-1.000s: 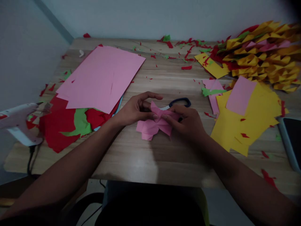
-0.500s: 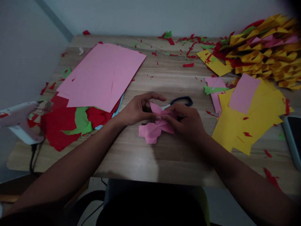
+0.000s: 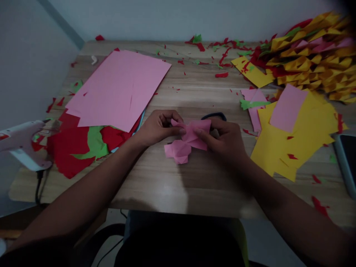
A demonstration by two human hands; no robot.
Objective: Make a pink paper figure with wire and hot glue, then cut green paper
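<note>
A creased pink paper piece (image 3: 194, 133) is held between my two hands, low over the middle of the table. My left hand (image 3: 157, 128) pinches its left edge between thumb and fingers. On the other side, my right hand (image 3: 225, 137) grips it with the thumb on top and the fingers behind. Just below lies a second folded pink paper piece (image 3: 178, 151); whether it is joined to the held one I cannot tell. The dark handle of a pair of scissors (image 3: 215, 115) shows behind my right hand, its blades hidden.
Large pink sheets (image 3: 122, 89) cover red paper (image 3: 69, 148) at the left, beside a white glue gun (image 3: 27, 144). Yellow sheets (image 3: 294, 144) lie right, near a phone (image 3: 346, 159). A folded yellow paper construction (image 3: 314, 63) fills the back right. Red and green scraps are scattered about.
The upper pink paper has been spread wider and flatter between my hands. My left index finger has curled down onto it, and my right hand has shifted slightly right, covering more of the scissors.
</note>
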